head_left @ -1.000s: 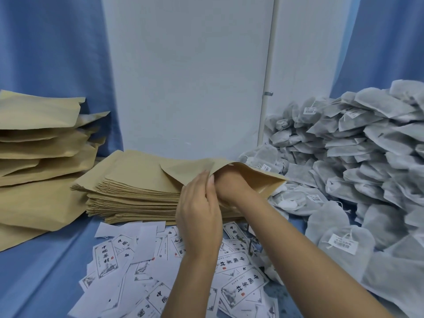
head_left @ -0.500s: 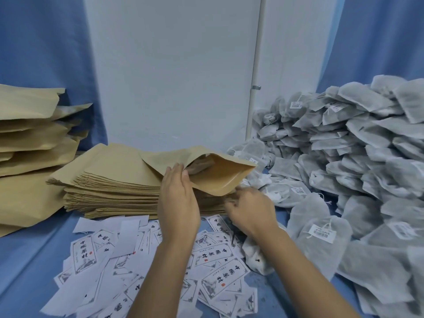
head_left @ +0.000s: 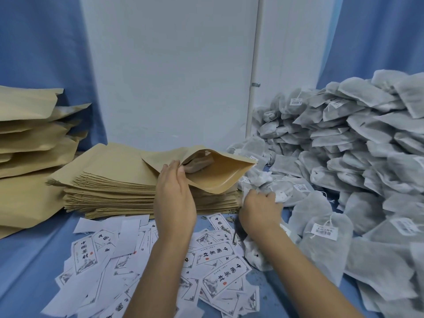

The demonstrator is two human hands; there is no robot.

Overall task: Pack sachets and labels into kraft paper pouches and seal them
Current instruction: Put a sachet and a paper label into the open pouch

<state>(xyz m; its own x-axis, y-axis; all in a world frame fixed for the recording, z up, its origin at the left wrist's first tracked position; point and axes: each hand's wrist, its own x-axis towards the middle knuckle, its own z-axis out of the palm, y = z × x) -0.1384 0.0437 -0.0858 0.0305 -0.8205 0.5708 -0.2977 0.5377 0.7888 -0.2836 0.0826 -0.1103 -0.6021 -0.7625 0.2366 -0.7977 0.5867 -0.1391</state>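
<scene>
My left hand (head_left: 175, 191) holds the mouth of a kraft paper pouch (head_left: 213, 171) open on top of a flat stack of empty pouches (head_left: 110, 180). A grey sachet is partly visible inside the open pouch. To the right of the pouch, my right hand (head_left: 260, 208) grips a grey mesh sachet (head_left: 280, 191) at the near edge of the sachet pile (head_left: 344, 145). Printed white labels (head_left: 160, 260) lie scattered on the blue cloth under my forearms.
Bulging filled pouches (head_left: 29, 138) are stacked at the left. The big sachet heap fills the right side up to the blue curtain (head_left: 378, 31). A white wall panel (head_left: 172, 65) stands behind the stack.
My right hand came out of the pouch, moved right and took hold of a sachet from the pile. My left hand kept the pouch mouth open.
</scene>
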